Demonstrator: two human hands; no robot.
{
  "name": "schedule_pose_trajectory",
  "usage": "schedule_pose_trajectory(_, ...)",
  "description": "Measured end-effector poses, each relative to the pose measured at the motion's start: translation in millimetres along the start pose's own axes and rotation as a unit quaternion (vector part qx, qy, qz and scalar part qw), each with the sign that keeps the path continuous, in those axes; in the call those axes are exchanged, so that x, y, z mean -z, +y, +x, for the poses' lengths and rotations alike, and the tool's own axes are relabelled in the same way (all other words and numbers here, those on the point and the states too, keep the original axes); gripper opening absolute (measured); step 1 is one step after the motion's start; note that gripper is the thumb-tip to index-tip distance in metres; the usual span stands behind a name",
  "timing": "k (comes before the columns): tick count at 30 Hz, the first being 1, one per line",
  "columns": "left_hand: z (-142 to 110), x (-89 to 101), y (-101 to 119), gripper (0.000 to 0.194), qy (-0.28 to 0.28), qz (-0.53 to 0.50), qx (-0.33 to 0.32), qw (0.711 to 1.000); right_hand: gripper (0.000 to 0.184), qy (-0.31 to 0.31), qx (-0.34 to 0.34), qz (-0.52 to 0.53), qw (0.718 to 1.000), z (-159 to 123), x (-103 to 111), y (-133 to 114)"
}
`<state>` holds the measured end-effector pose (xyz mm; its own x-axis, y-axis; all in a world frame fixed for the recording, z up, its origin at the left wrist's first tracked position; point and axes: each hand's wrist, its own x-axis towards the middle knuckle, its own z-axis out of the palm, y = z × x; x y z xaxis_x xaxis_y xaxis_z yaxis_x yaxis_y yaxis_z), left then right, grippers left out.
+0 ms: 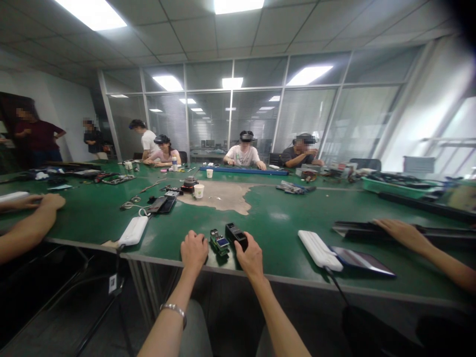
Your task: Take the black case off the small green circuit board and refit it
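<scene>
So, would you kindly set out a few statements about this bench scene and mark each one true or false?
1. The right hand touches the black case. True.
2. The green circuit board lies to the right of the black case. False: it lies to the left.
3. The left hand is to the left of the circuit board. True.
4. The nearer paper cup lies on its side. False: it stands upright.

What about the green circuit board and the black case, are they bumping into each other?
Apart. The head view shows a strip of green tabletop between the green circuit board and the black case.
</scene>
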<state>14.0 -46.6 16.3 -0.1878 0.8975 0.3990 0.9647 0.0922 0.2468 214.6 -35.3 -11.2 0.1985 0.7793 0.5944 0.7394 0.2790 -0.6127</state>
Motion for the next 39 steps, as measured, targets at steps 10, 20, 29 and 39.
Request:
schedule_pose_trajectory(10,1,0.5,0,0.036,-0.005,0.003,-0.001,1.0,0.06,0.024,0.019,-0.014,0.999,-2,-4,7)
schedule_pose_trajectory(20,0,3.1,3,0.036,-0.014,0.006,0.007,1.0,0.061,0.014,0.019,-0.01,1.0,-2,-3,5)
schedule_pose_trajectory(29,-1,8.5,4,0.035,-0.018,0.0,0.008,1.0,0.049,-0.002,-0.022,0.015,1.0,0,7,-6)
schedule_pose_trajectory(39,0,4.2,2,0.035,-0.006,-0.007,0.01,1.0,0.049,-0.013,-0.003,0.096,0.995,2,21,-58)
